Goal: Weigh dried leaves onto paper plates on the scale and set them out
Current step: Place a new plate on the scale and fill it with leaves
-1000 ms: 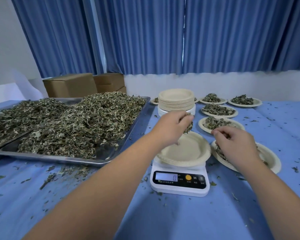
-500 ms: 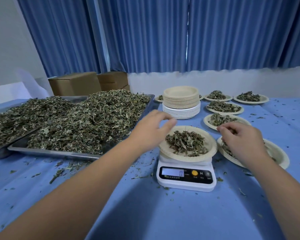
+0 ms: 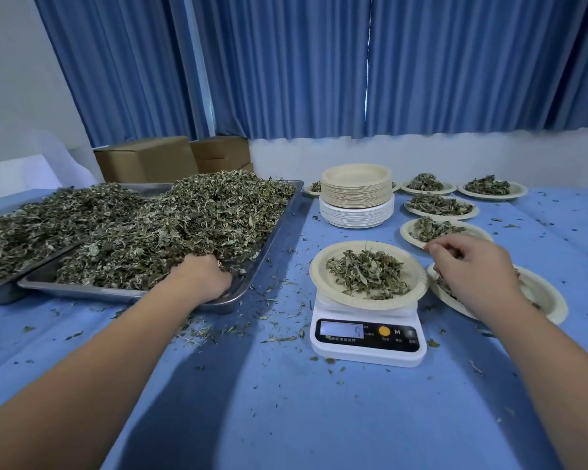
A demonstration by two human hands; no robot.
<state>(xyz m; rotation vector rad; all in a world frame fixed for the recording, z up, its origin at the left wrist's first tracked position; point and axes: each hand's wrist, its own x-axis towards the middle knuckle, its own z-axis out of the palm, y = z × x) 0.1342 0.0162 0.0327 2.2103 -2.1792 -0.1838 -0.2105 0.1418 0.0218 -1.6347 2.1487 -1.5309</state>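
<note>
A white digital scale stands on the blue cloth with a paper plate on it, holding a small heap of dried leaves. Left of it, a steel tray is piled with dried leaves. My left hand is in the tray's near right corner, its fingers curled down into the leaves. My right hand hovers over another paper plate right of the scale. Its fingers are curled, and I cannot see whether they hold anything.
A stack of empty paper plates stands behind the scale. Several filled plates lie at the back right. A second tray of leaves sits at the far left, with cardboard boxes behind it. Leaf crumbs litter the cloth.
My left hand dropped leaves onto the empty plate on the scale, then swung left into the tray's pile. The right hand stayed over the right-hand plate.
</note>
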